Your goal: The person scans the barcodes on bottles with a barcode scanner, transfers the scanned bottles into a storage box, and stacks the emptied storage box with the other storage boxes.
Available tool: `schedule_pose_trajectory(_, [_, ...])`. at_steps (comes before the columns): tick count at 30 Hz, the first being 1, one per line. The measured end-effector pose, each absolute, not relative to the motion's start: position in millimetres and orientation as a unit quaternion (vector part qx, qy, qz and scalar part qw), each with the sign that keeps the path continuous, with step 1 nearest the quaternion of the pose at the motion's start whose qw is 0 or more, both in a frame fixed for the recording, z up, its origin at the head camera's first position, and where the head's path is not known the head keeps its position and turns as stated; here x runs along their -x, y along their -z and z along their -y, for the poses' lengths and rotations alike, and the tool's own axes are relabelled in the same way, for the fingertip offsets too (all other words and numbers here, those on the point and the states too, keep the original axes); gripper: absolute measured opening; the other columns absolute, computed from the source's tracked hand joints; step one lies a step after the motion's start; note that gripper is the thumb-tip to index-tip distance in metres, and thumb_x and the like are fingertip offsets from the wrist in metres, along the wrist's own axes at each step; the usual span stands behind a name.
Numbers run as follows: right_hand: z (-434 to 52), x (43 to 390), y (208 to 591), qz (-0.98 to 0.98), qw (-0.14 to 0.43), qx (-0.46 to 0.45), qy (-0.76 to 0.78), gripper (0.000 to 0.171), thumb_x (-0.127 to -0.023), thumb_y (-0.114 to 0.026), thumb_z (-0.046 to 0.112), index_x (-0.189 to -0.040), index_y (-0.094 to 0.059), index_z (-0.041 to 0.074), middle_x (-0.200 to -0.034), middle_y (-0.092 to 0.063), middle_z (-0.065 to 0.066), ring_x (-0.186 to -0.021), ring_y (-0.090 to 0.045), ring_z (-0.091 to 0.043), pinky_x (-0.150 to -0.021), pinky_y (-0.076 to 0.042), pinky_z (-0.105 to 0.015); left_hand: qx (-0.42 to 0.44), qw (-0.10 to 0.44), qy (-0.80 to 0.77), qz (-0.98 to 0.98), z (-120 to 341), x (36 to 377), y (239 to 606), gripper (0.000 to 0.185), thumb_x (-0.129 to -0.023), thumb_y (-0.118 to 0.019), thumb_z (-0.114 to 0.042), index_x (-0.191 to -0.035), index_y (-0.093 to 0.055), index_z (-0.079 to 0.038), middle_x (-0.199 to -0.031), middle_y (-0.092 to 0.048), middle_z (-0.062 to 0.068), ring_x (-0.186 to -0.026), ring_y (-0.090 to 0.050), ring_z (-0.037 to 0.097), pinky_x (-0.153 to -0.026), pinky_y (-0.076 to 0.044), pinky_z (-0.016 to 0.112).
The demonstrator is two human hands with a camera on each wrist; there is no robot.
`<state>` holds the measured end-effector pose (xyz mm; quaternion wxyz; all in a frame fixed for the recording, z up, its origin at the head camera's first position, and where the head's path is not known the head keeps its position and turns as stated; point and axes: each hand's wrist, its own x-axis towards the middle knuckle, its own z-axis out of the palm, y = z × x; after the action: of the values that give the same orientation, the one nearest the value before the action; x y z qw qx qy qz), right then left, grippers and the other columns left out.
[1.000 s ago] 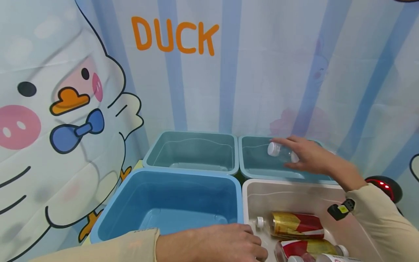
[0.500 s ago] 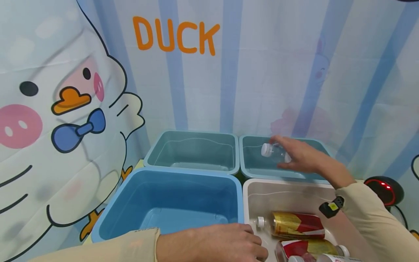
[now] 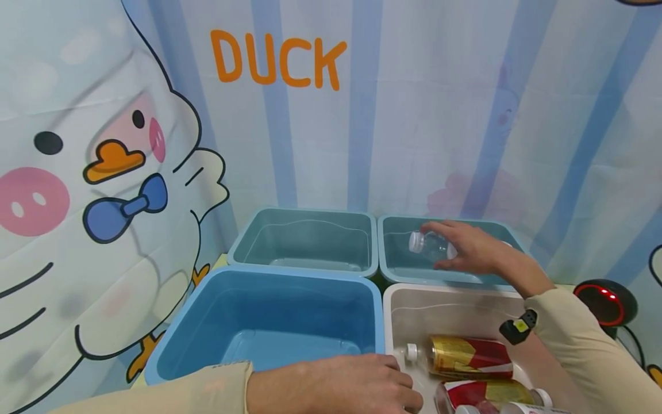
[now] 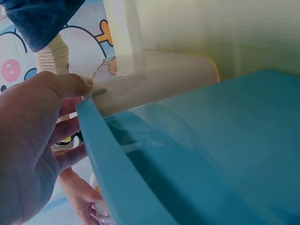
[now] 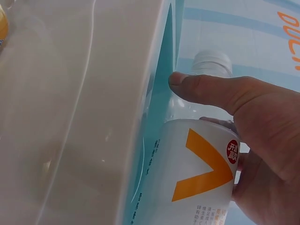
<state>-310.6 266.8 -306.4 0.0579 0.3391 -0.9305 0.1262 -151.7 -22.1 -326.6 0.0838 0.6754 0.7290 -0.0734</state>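
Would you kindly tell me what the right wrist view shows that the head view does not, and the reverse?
Only the right wrist view shows the orange V and the red badge on the bottle.

Only the head view shows the left hand, the blue bin and the round black device with red lights.

Both share the right hand holding that bottle, its white cap, the pale bin and the orange lettering.
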Motion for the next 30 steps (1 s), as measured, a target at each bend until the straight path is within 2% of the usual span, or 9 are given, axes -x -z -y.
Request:
schedule_pose_trajectory(5, [-267,309,305,0.936,0.043,-0.328,-0.124,0.072,-0.085,-0.088,0.021,-0.147,-0.053,0.013,-0.144,-0.055,-0.021,-0.124,-0.058,-0.042,-0.092,-0.053,-0.061,-0.676,0.079,0.076,-0.729,22,152,327,0.053,-0.098,-0.065,-0.054,-0.145,-0.061,-0.03,-0.132,-0.064,-0.019,-0.117,-0.056,-0.008,-0.108,-0.035,0.016])
schedule_pose_trajectory(11, [-268,310,305,0.936,0.026,-0.33,-0.122,0.068,-0.087,-0.087,0.021,-0.145,-0.055,0.006,-0.134,-0.061,-0.02,-0.119,-0.061,-0.039,-0.092,-0.054,-0.058,-0.677,0.075,0.08,-0.728,21,153,328,0.052,-0.098,-0.065,-0.053,-0.144,-0.062,-0.03,-0.132,-0.064,-0.019,-0.117,-0.056,-0.008,-0.108,-0.035,0.016])
schedule_pose_trajectory(23, [-268,306,297,0.934,0.029,-0.335,-0.124,0.062,-0.094,-0.08,0.033,-0.146,-0.055,0.011,-0.135,-0.062,-0.017,-0.119,-0.061,-0.036,-0.093,-0.054,-0.057,-0.678,0.069,0.083,-0.727,21,151,329,0.05,-0.099,-0.064,-0.052,-0.143,-0.063,-0.03,-0.131,-0.064,-0.019,-0.114,-0.056,-0.008,-0.107,-0.034,0.014])
schedule_pose_trajectory(30, [-268,303,295,0.936,0.028,-0.329,-0.123,0.062,-0.094,-0.08,0.035,-0.145,-0.056,0.011,-0.134,-0.062,-0.017,-0.118,-0.062,-0.036,-0.092,-0.054,-0.057,-0.681,0.065,0.08,-0.725,21,151,329,0.048,-0.099,-0.063,-0.052,-0.142,-0.063,-0.03,-0.13,-0.065,-0.019,-0.113,-0.056,-0.008,-0.107,-0.034,0.014])
